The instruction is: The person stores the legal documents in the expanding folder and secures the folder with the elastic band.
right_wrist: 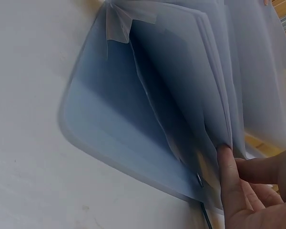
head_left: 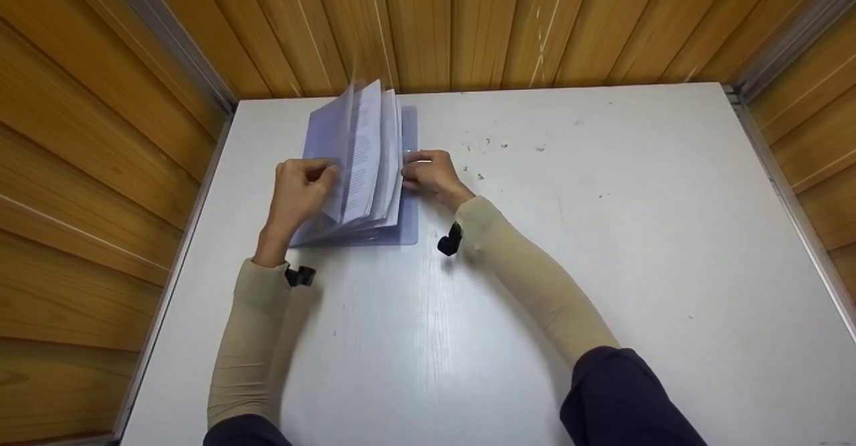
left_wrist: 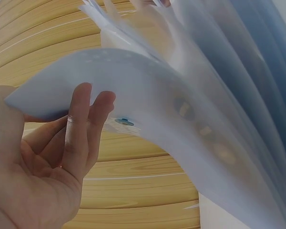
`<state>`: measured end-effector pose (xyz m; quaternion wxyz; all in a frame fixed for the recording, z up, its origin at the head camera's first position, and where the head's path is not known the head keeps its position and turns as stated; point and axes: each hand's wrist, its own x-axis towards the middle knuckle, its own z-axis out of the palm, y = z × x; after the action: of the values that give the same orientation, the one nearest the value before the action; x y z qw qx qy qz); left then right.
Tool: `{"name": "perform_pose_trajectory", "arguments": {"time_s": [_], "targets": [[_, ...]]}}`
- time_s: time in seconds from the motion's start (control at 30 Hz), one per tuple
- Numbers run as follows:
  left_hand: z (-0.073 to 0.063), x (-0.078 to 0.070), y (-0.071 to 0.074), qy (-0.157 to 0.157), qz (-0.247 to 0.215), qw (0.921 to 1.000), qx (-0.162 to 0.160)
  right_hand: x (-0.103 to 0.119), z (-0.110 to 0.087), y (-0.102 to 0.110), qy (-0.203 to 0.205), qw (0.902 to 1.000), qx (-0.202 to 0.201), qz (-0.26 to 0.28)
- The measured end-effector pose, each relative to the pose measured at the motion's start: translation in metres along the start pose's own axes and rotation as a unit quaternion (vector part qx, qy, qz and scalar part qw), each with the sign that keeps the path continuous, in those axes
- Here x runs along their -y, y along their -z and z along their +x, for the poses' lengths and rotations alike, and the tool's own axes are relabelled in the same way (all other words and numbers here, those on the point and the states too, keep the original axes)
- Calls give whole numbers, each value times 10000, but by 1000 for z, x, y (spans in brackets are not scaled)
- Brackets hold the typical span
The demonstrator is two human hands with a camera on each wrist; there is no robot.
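A bluish see-through folder (head_left: 409, 229) lies opened on the table, its clear sleeves and printed papers (head_left: 364, 158) fanned upright. My left hand (head_left: 301, 188) is at the folder's left side, pinching the edge of a turned clear sleeve (left_wrist: 128, 81) between thumb and fingers. That sleeve bends in an arc in the left wrist view. On the right side, my right hand (head_left: 431, 175) pinches the outer edge of the standing stack of sleeves (right_wrist: 186, 62), index fingertip at the edge. Below these sleeves, the back cover (right_wrist: 114, 124) lies flat on the table.
The white table (head_left: 602, 265) has several small dark marks right of the folder. Wooden slat walls (head_left: 481, 25) rise behind the table and at both sides. Close behind the folder runs the table's back edge. A small black wrist camera (head_left: 449, 240) hangs at the right sleeve.
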<state>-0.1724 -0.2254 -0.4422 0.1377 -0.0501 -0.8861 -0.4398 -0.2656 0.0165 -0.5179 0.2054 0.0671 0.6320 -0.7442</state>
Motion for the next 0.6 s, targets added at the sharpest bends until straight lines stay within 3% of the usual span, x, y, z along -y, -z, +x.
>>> {"name": "perform_pose_trajectory", "arguments": {"time_s": [0.6], "targets": [[0,0,0,75,-11,10000,27,-1,-1,-6,-75,9999,-5,98]]}}
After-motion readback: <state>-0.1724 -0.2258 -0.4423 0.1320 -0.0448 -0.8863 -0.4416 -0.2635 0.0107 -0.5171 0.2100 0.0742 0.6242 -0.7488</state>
